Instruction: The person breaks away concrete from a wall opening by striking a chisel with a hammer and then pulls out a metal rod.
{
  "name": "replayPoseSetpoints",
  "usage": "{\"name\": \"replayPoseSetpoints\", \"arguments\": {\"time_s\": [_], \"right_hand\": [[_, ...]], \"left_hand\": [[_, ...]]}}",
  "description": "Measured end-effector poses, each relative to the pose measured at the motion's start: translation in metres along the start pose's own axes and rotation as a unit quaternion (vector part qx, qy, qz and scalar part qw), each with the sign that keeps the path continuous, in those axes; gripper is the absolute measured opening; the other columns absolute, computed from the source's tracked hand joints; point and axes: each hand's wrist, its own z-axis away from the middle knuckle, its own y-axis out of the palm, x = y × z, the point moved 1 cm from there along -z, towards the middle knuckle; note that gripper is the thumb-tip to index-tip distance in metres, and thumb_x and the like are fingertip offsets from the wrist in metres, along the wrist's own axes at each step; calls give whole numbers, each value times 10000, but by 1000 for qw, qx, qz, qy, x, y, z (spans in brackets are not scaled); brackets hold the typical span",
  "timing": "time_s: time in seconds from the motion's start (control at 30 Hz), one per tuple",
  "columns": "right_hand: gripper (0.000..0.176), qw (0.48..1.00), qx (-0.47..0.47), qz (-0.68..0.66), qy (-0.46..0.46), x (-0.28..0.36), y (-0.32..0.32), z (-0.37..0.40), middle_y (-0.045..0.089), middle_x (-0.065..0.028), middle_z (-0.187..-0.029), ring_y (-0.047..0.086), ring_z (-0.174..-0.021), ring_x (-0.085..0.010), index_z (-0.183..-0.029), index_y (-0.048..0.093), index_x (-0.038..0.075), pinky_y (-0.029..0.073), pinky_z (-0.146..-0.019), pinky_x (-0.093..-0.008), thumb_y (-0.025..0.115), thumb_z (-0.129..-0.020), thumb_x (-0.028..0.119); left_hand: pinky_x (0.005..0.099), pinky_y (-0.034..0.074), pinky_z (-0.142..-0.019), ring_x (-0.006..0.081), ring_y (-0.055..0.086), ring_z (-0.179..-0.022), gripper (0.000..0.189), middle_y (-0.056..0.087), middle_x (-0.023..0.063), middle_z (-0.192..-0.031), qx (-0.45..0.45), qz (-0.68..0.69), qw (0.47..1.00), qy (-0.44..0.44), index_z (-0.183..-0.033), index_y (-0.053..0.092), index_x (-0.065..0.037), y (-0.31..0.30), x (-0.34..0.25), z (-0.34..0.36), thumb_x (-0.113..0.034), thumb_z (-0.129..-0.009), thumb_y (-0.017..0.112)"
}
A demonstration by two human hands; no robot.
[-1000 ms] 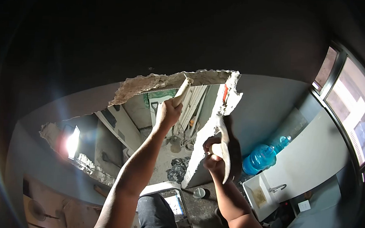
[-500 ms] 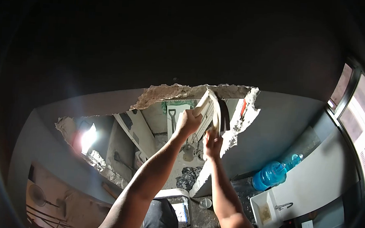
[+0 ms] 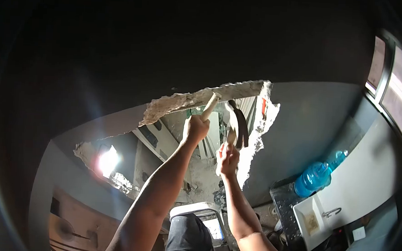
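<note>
My left hand [image 3: 195, 127] is raised and grips a pale chisel [image 3: 209, 105], whose tip touches the broken plaster edge [image 3: 198, 98] at the top of a ragged wall opening. Just to its right, my right hand [image 3: 227, 158] grips a hammer by the handle. The dark curved hammer head [image 3: 240, 124] hangs next to the chisel, a little below the edge. Both forearms reach up from the bottom of the view.
Rough broken wall [image 3: 254, 142] borders the opening on the right. A bright lamp [image 3: 108, 161] glares at lower left. A white stool [image 3: 196, 211] stands below me. Blue water bottles [image 3: 314, 177], a white sink [image 3: 314, 218] and a window [image 3: 394, 90] lie to the right.
My right hand has swung the hammer up from low beside the wall to right next to the chisel. My left hand stays on the chisel at the edge. The view has shifted.
</note>
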Motion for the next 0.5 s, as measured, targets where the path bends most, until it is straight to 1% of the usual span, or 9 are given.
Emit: {"name": "replayPoseSetpoints", "arguments": {"time_s": [0.03,0.07,0.1,0.17,0.23,0.3,0.33,0.43,0.5], "right_hand": [[445,999,6,-34,-29,4,-1,3,494,-17,-674,448,-544,-88,-776,500,43,339,-472,-237,441,-1018,412],[434,956,-41,149,-250,-9,-3,5,503,-52,-734,441,-547,-104,-840,487,21,331,-475,-240,404,-1017,410],[534,986,28,-82,-140,35,13,9,491,-80,-753,429,-542,-123,-877,464,6,327,-472,-251,399,-994,522],[653,963,31,-71,-259,43,25,0,474,-76,-734,412,-532,-130,-877,444,20,328,-468,-264,428,-927,671],[654,975,-3,-102,-196,20,33,-9,472,-41,-667,456,-537,-114,-796,440,52,325,-448,-242,441,-916,694],[595,996,45,17,70,-25,19,-24,436,6,-596,441,-496,-90,-738,443,74,326,-430,-232,418,-968,623],[558,984,1,-47,171,-21,17,-22,396,34,-551,405,-456,-75,-711,440,92,324,-416,-232,405,-994,572],[547,984,-28,24,172,3,-14,1,410,15,-558,418,-442,-80,-715,442,87,325,-400,-231,397,-1000,552],[529,992,-15,4,123,9,-38,32,420,0,-558,434,-438,-87,-731,452,85,339,-401,-237,401,-1004,536]], "left_hand": [[442,554,-657,379,694,-718,329,666,257,-737,-10,-4,1000,6,-886,701,44,-1,-3,-2,-259,-760,679],[443,554,-659,379,694,-723,324,662,261,-730,-16,-23,1000,12,-877,700,51,-3,-6,-2,-249,-755,682],[471,533,-649,424,674,-757,312,639,294,-732,-6,-4,1000,3,-828,687,55,-4,-7,-2,-250,-760,679],[449,555,-663,382,693,-726,308,659,265,-723,-8,-30,1000,1,-851,706,43,-8,-11,-2,-247,-751,676],[450,556,-665,380,694,-726,306,659,264,-722,-13,-41,999,13,-845,706,40,-13,-14,-3,-249,-751,674],[450,556,-667,378,695,-726,304,659,264,-721,-13,-52,998,24,-839,706,38,-18,-19,-2,-251,-751,673],[451,556,-669,380,695,-730,307,661,261,-722,9,-59,998,6,-823,703,43,-19,-21,-5,-255,-753,672],[453,556,-628,359,700,-690,341,659,260,-697,27,-75,997,-4,-829,685,81,-20,-15,-11,-256,-781,661],[411,447,-430,245,596,-472,292,589,145,-555,190,-2,979,-74,-806,640,82,-38,-41,-5,-208,-817,674]]}}
